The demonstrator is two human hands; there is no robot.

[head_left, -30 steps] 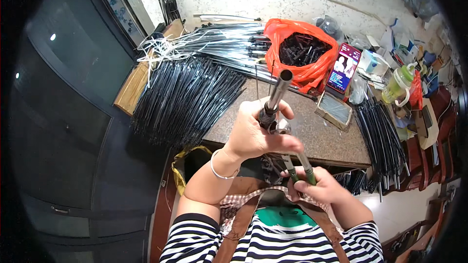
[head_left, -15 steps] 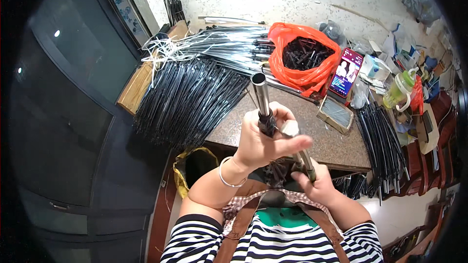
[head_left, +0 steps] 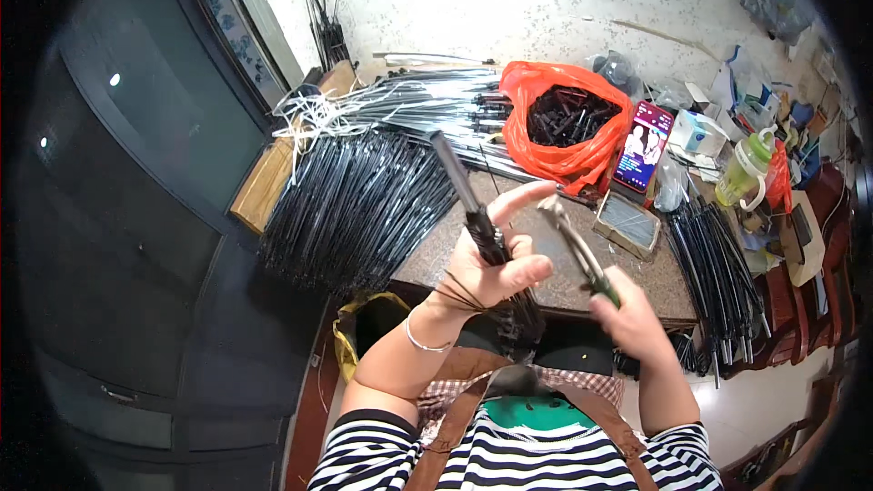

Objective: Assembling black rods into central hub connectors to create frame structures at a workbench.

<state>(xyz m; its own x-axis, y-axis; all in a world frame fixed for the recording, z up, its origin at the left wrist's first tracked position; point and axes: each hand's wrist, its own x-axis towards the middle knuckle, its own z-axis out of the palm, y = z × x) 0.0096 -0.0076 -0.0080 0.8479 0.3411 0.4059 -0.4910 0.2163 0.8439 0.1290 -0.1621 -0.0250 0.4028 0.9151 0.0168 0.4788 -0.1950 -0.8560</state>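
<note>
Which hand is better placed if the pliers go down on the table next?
Probably the right hand: it holds the pliers by the green-gripped end, close to the table's right side. The left hand is occupied with the dark tube.

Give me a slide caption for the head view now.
Left hand holding a dark tube, right hand gripping a green-handled plier-like tool, at a speckled table with a red bag.
</note>
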